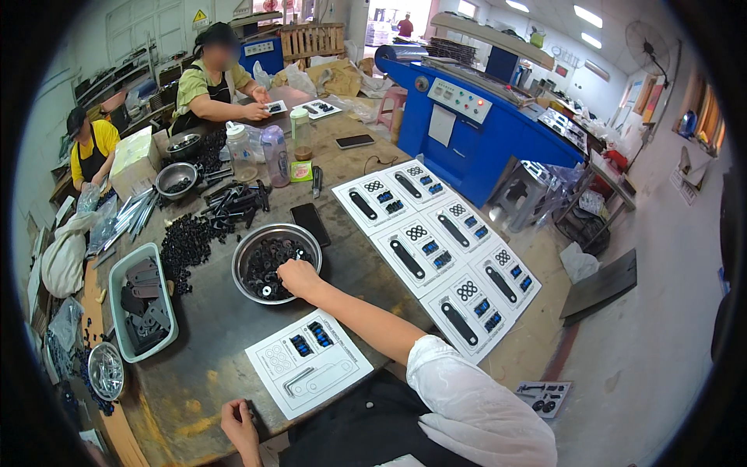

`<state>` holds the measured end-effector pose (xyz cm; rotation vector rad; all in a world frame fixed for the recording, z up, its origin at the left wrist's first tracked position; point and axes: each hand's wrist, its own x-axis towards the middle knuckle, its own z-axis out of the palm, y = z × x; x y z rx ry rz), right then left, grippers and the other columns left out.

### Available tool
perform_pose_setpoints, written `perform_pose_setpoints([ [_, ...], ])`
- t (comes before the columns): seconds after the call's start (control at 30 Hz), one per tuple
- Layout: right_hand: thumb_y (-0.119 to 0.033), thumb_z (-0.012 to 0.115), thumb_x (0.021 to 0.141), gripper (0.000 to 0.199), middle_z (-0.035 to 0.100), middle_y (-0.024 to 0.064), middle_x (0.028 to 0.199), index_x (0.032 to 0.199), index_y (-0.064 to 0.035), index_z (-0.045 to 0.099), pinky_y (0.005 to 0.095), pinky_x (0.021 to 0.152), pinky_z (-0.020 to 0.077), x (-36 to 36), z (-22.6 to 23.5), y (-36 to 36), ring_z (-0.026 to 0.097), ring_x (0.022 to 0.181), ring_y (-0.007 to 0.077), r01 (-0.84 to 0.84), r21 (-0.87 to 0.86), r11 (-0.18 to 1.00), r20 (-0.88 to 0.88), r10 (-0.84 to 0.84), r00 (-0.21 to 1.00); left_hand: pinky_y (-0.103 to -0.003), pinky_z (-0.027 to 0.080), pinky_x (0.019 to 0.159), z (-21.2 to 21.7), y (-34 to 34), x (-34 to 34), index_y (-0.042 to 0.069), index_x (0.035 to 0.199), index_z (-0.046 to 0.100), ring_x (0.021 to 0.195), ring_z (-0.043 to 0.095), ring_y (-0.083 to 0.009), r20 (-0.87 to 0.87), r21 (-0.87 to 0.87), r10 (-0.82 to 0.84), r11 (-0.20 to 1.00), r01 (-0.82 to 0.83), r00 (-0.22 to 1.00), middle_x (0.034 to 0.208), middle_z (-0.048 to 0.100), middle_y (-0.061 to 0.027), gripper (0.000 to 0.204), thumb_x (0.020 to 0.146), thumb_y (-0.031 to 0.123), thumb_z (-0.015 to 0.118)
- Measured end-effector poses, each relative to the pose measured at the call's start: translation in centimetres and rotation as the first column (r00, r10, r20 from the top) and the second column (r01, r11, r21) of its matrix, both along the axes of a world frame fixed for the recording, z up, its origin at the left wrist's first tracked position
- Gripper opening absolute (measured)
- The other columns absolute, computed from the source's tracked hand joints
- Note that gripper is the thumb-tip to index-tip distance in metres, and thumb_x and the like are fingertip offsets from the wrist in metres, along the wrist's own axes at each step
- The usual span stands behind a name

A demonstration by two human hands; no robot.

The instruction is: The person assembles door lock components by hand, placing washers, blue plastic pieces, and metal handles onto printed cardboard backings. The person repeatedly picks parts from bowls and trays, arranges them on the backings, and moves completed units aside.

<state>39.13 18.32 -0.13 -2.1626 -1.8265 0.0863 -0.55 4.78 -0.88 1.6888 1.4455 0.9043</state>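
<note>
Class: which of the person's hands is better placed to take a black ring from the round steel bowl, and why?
The right hand: it already rests inside the round steel bowl on the black rings. The left hand sits at the table's near edge.

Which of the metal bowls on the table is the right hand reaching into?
The large steel bowl of black rings in front of the person; the right hand is over its near rim. The other metal bowls sit farther off, untouched.

- The round steel bowl of black rings [276,261] stands on the worktop [210,335].
- The white printed card [309,362] lies in front of it.
- The grey plastic tray [142,301] sits to its left.
- The black phone [310,223] lies just behind it.
</note>
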Motion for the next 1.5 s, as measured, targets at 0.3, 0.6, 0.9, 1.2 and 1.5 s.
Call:
perform_pose_setpoints([
  [0.3, -0.029, 0.077, 0.083, 0.021, 0.075, 0.0143, 0.088, 0.096, -0.0130, 0.080, 0.0459, 0.079, 0.0572, 1.1, 3.3, -2.1, 0.073, 0.085, 0.0332, 0.030, 0.185, 0.982, -0.109, -0.010, 0.994, -0.033, 0.047, 0.068, 1.9, 0.0, 1.1, -0.001, 0.094, 0.068, 0.071, 0.057, -0.0207, -0.045, 0.108, -0.025, 0.994, 0.030, 0.999, 0.082, 0.062, -0.0106, 0.008, 0.094, 0.006, 0.065],
  [0.6, -0.020, 0.079, 0.083, 0.022, 0.076, 0.0146, 0.086, 0.099, -0.0056, 0.079, 0.0348, 0.073, 0.0575, -2.2, 6.5, -4.3, 0.075, 0.079, 0.0257, 0.061, 0.290, 0.955, -0.531, 0.107, 0.840, -0.036, 0.050, 0.070, 2.0, -0.1, -0.1, 0.000, 0.097, 0.068, 0.076, 0.064, -0.0307, -0.102, 0.136, -0.007, 0.991, 0.021, 0.995, 0.088, 0.064, -0.0165, 0.013, 0.097, 0.014, 0.065],
  [0.9, -0.025, 0.077, 0.082, 0.023, 0.075, 0.0134, 0.085, 0.097, -0.0087, 0.080, 0.0426, 0.077, 0.0566, -12.5, 4.8, -9.2, 0.072, 0.082, 0.0330, -0.361, -0.150, 0.920, -0.395, 0.279, 0.875, -0.030, 0.050, 0.069, 3.3, -0.5, -0.2, 0.001, 0.101, 0.070, 0.073, 0.064, -0.0194, -0.061, 0.090, -0.002, 0.996, 0.007, 0.998, 0.089, 0.066, -0.0105, 0.007, 0.095, 0.005, 0.066],
  [1.2, -0.025, 0.070, 0.089, 0.022, 0.075, 0.0139, 0.091, 0.100, -0.0088, 0.079, 0.0442, 0.081, 0.0564, -11.2, 5.2, -9.6, 0.072, 0.086, 0.0348, -0.300, -0.079, 0.951, -0.343, 0.257, 0.904, -0.031, 0.050, 0.068, 2.0, -0.3, -0.7, 0.002, 0.101, 0.070, 0.073, 0.064, -0.0205, -0.035, 0.086, 0.004, 0.996, -0.001, 0.999, 0.089, 0.065, -0.0099, 0.008, 0.095, 0.006, 0.067],
  [1.5, -0.025, 0.070, 0.090, 0.023, 0.076, 0.0137, 0.092, 0.105, -0.0096, 0.078, 0.0414, 0.079, 0.0557, -10.0, 5.6, -9.8, 0.072, 0.084, 0.0327, -0.271, -0.103, 0.957, -0.434, 0.202, 0.878, -0.035, 0.052, 0.068, 3.2, 0.2, 4.6, 0.014, 0.103, 0.077, 0.077, 0.065, -0.0238, -0.156, 0.235, -0.209, 0.942, 0.242, 0.965, 0.089, 0.064, -0.0049, 0.013, 0.091, 0.014, 0.071],
])
